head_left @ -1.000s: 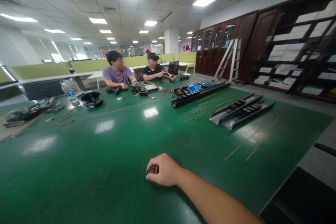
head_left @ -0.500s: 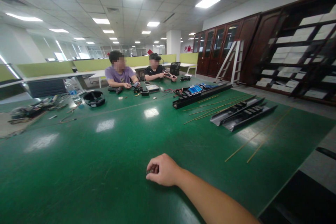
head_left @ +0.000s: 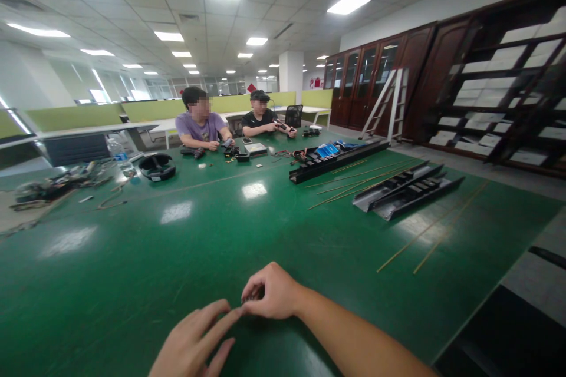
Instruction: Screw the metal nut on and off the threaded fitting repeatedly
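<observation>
My right hand (head_left: 276, 291) rests low over the green table (head_left: 132, 259), its fingers curled round small dark objects (head_left: 254, 294). Only a bit of these objects shows between thumb and fingers, too little to tell their kind. From the lower left comes my left hand (head_left: 198, 333), fingers apart and stretched out. Its index fingertip meets the right thumb and fingertips beside the small objects. Nothing is visible inside the left hand.
Metal channels (head_left: 411, 188) and thin rods (head_left: 428, 235) lie on the right. A long black channel (head_left: 338, 159) holds blue packets. A black headset (head_left: 157, 166), cables and a bottle lie left. Two people sit at the far side, handling devices. A ladder (head_left: 391, 103) stands behind.
My left hand has come into view from the bottom left and reached the fingertips of my right hand. The right hand has shifted very slightly and keeps its curled grip.
</observation>
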The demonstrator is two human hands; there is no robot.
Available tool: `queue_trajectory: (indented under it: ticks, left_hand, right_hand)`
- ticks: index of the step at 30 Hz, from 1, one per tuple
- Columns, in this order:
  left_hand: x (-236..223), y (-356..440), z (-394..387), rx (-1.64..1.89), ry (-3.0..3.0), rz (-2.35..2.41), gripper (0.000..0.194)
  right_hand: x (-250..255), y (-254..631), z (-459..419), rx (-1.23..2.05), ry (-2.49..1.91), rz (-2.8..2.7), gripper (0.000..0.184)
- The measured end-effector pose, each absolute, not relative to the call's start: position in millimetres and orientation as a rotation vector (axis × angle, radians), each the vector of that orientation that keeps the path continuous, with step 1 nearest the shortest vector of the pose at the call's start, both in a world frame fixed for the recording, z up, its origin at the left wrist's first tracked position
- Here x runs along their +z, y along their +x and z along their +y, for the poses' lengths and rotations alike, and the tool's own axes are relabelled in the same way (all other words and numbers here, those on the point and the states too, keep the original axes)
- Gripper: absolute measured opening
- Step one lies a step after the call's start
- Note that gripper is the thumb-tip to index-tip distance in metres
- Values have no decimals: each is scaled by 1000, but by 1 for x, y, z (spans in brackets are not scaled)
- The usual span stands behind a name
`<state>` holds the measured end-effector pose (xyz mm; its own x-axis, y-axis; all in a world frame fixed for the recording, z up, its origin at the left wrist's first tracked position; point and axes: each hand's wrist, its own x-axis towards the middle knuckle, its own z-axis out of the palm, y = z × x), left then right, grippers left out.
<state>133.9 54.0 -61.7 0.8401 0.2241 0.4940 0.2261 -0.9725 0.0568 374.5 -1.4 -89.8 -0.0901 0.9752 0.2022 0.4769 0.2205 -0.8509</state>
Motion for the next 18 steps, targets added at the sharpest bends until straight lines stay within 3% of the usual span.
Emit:
queue_trajectory:
  ticks: [7,18]
  left_hand:
    - [-76,204,65,-825,-3100,-141,33]
    - [-62,165,76,-710,-3113,-383,34]
  right_hand:
    - [-97,382,6,732,-1476,-1735,15]
    - [-95,381,7,1166,-1366,-1416,34]
